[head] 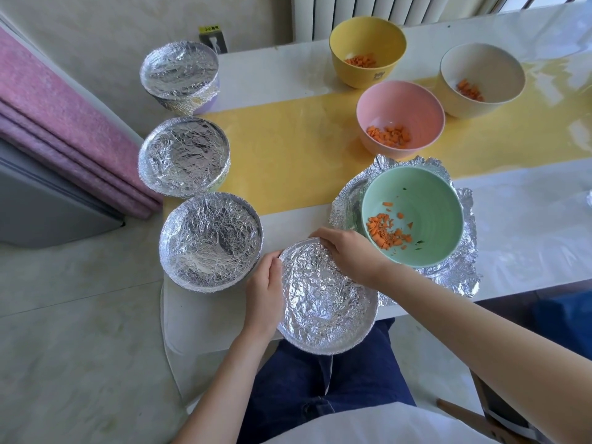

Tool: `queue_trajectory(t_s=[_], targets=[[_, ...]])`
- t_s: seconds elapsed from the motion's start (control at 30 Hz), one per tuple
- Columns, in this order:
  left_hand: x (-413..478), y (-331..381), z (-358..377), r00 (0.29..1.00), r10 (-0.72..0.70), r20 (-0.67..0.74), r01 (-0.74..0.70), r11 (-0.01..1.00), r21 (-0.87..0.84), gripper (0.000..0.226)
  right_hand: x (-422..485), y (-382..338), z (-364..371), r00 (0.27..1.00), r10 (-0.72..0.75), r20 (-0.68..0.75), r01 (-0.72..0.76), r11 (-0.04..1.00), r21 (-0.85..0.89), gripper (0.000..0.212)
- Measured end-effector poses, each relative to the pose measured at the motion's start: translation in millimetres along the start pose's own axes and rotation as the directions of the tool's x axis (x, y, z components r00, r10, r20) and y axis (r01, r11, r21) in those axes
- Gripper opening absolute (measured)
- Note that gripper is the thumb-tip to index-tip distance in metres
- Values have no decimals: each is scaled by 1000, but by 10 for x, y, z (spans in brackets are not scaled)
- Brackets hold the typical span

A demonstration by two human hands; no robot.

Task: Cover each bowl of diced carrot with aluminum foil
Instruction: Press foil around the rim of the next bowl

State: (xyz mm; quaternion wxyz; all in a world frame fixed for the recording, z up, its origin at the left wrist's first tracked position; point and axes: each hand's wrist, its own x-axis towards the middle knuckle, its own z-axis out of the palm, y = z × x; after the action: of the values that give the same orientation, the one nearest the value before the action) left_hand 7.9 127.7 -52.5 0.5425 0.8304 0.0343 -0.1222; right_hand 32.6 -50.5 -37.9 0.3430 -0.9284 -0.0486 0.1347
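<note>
The step in hand looks like the finishing of a fourth cover: the left hand (pixel 262 290) curls round the near-left rim of a foil-covered bowl (pixel 323 299), and the right hand (pixel 342 251) bends over its far rim, fingers pressed down onto the foil. Both grip it, apparently crimping the edge. The bowl sits between the two hands at the near edge of the tabletop (pixel 272 68).

Just left of the left hand stands a finished bowl (pixel 211 240); beyond it a second wrapped bowl (pixel 184 157) and a third wrapped bowl (pixel 179 70) stand in a row. Close beside the right wrist a green bowl (pixel 413 216) of diced carrot (pixel 384 232) stands open on a loose sheet of foil (pixel 461 270); farther beyond that hand a pink bowl (pixel 400 120), a yellow bowl (pixel 368 49) and a pale bowl (pixel 483 78) are open too, so the task seems about half done.

The next move likely calls for letting go and reaching right — the sheet lies under the green bowl, not over it, and must come out first.
</note>
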Motion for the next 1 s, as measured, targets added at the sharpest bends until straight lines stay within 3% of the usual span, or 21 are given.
queue_trajectory(t_s=[0.33,0.5,0.73,1.0], targets=[[15,-58,67,999,23,-46,-23,1000,-7,23,-59,0,38,998,-2,-55,5,998,56,28],[-43,-33,76,994,44,-99,-41,999,28,23,-254,-18,50,984,132,-118,-123,989,78,34],[-102,-79,132,982,-19,-188,25,999,31,25,-436,-4,97,923,327,-201,-275,929,247,32],[-100,-52,148,974,-27,-225,28,1000,0,25,-411,32,78,905,366,-217,-300,911,283,29]])
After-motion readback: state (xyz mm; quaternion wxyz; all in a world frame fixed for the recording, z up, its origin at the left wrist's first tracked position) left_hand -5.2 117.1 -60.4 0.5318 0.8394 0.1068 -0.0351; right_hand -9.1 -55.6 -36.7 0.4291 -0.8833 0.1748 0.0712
